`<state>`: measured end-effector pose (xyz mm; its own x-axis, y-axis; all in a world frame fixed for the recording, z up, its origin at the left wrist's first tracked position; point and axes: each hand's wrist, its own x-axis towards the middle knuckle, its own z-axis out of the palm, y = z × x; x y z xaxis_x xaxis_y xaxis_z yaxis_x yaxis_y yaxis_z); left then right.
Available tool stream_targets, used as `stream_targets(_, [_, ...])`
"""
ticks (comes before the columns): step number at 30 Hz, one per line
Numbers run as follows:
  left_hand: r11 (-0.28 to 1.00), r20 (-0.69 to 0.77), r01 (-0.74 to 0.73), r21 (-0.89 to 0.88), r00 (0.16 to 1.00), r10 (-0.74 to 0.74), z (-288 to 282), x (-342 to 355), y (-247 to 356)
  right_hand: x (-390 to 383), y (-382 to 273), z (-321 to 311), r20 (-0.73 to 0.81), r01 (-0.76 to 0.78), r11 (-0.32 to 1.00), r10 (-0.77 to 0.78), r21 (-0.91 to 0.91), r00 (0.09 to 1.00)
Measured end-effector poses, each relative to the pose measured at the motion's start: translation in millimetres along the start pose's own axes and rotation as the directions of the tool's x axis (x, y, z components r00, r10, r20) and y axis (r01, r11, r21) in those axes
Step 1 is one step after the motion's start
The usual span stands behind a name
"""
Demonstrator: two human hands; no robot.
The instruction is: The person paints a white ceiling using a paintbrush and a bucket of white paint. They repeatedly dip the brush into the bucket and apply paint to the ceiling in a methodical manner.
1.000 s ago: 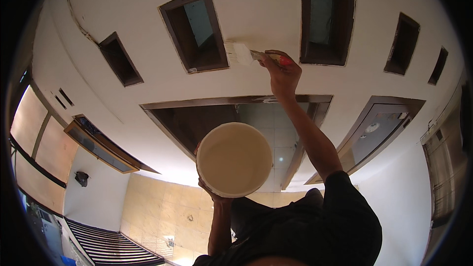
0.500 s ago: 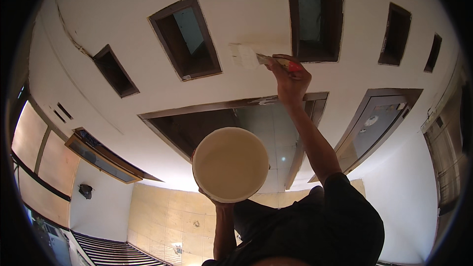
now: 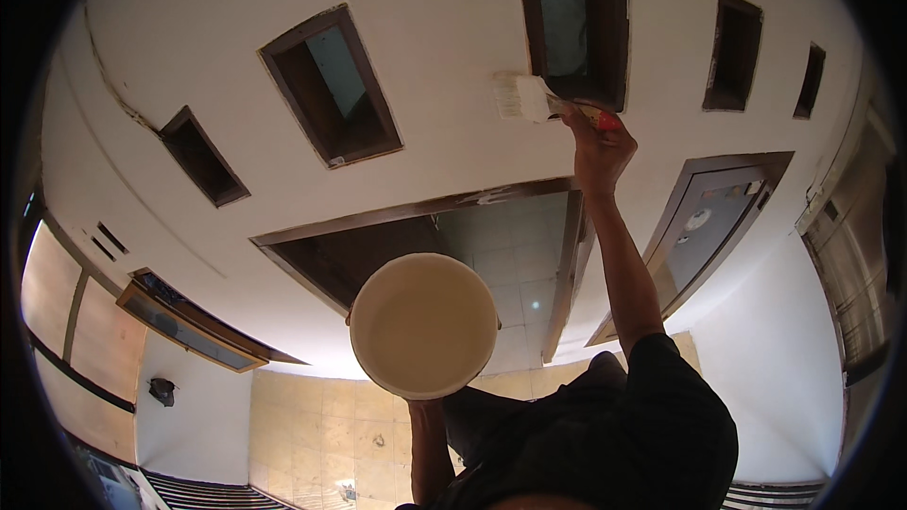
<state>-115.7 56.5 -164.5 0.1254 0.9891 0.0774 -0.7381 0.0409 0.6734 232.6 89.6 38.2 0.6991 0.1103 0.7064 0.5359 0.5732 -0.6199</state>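
A wide paintbrush (image 3: 525,97) with pale, paint-coated bristles and a red-ended handle is gripped in my right hand (image 3: 603,149), raised at arm's length. Its bristles lie against the white wall (image 3: 453,47), by the lower left corner of a dark-framed opening (image 3: 578,106). Below and to the left, my left hand (image 3: 426,406) holds up a round bucket (image 3: 422,263) with cream-coloured paint inside. The bucket hides most of that hand; only the part by the wrist shows, so its exact grip is hidden.
More dark-framed openings (image 3: 335,85) line the wall. Below them is a wide brown-framed doorway (image 3: 416,205), with a grey door (image 3: 704,227) to its right. A wood-framed window (image 3: 189,326) is at the left. Beige tiles (image 3: 321,430) cover the floor.
My right hand has swept the brush rightward along the wall to the edge of the framed opening. The bucket stays held up in my left hand, while the view has shifted slightly.
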Motion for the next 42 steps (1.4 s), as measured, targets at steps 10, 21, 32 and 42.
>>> stream_targets(10, [0.999, -0.002, 0.009, -0.032, 1.0, -0.009, -2, 1, 1, 5, -23, -28, -0.092, -0.019, 0.984, 0.036, 0.179, 0.995])
stream_targets(21, [1.0, -0.013, 0.007, -0.019, 1.0, -0.008, 2, 0, 2, -34, -13, 60, 0.217, -0.195, 0.932, 0.131, 0.304, 0.967])
stream_targets(32, [0.999, -0.004, 0.022, -0.034, 1.0, -0.022, 0, 1, -3, 9, -2, -17, 0.006, -0.01, 1.0, 0.01, 0.018, 1.0])
stream_targets(42, [0.998, 0.029, 0.0, -0.059, 1.0, 0.001, 8, 14, 2, 20, -8, -40, -0.01, 0.012, 0.998, -0.012, 0.062, 1.0])
